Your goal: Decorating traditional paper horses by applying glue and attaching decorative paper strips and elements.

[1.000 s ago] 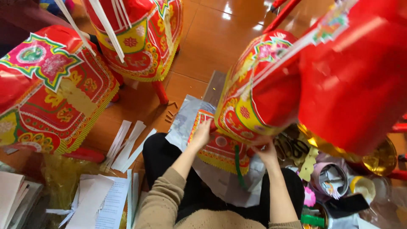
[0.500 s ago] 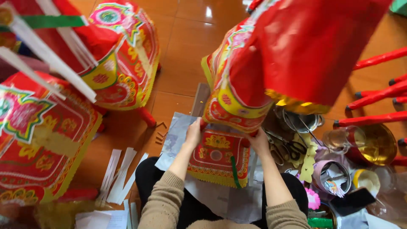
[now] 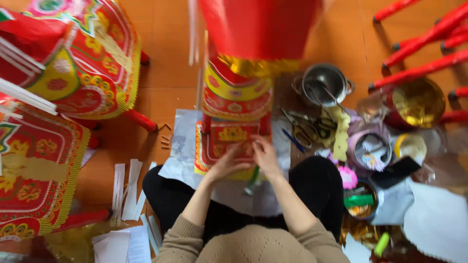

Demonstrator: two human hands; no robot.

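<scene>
Both hands work at the near face of a tall red paper structure with yellow and gold printed panels (image 3: 234,104), which stands on the wooden floor (image 3: 170,73) right in front of the seated person's knees. Left hand (image 3: 229,163): fingers (image 3: 242,148) curled and pressed flat on the lower decorated panel, gripping nothing separate that can be made out. Right hand (image 3: 265,156): fingers (image 3: 257,142) bent onto the same panel, just beside the left; a short green strip (image 3: 254,174) shows beneath it, whether pinched or merely lying there cannot be told. Frame is motion-blurred.

Under the structure's base lies a crinkled silvery sheet (image 3: 180,146), spread over the lap and floor. Right of it, touching the sheet's edge: dark metal scissors (image 3: 304,127). Beyond those, a round steel pot (image 3: 324,80) with thin rods inside. Farther right, a shiny gold bowl (image 3: 414,103), red painted sticks (image 3: 424,31) on the floor, a pink paper flower (image 3: 347,176).

Left side: white paper strips (image 3: 126,190) near the knee, then two large red-and-yellow ornamented paper forms (image 3: 83,63), well apart from the hands.
</scene>
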